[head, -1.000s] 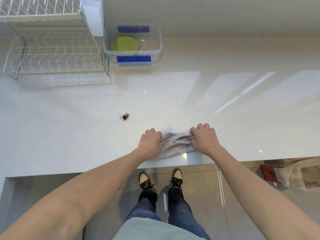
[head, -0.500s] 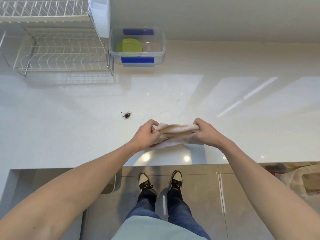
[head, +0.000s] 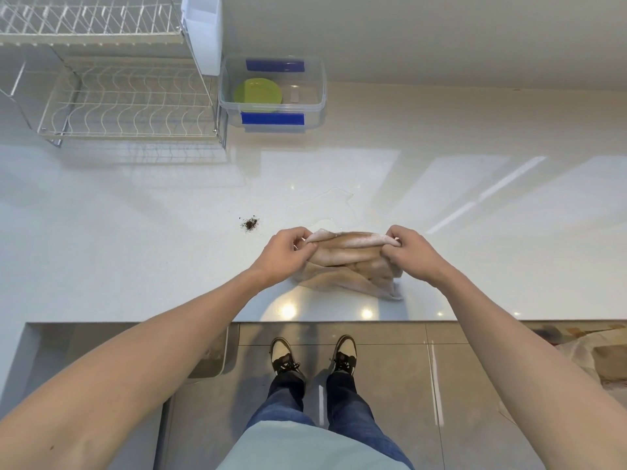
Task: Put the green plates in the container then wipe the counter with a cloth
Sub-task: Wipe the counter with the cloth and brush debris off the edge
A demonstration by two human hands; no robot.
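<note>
A beige cloth [head: 349,262] hangs between my hands just above the white counter [head: 135,252], its lower folds trailing on the surface near the front edge. My left hand [head: 285,254] pinches its left top corner and my right hand [head: 409,249] pinches the right one. Green plates [head: 258,93] lie stacked inside a clear container [head: 315,96] with blue clips at the back of the counter. A small pile of dark crumbs [head: 250,224] sits left of my left hand. A thin water puddle [head: 325,205] spreads just beyond the cloth.
A white wire dish rack [head: 118,106] stands at the back left, next to the container, with a white cutlery holder [head: 203,32] on its side. The counter's front edge runs below my hands; my shoes [head: 314,354] stand on grey floor tiles.
The cloth lay bunched flat on the counter under both hands; I have since lifted it by its top edge and stretched it out between my hands, slightly farther from the front edge.
</note>
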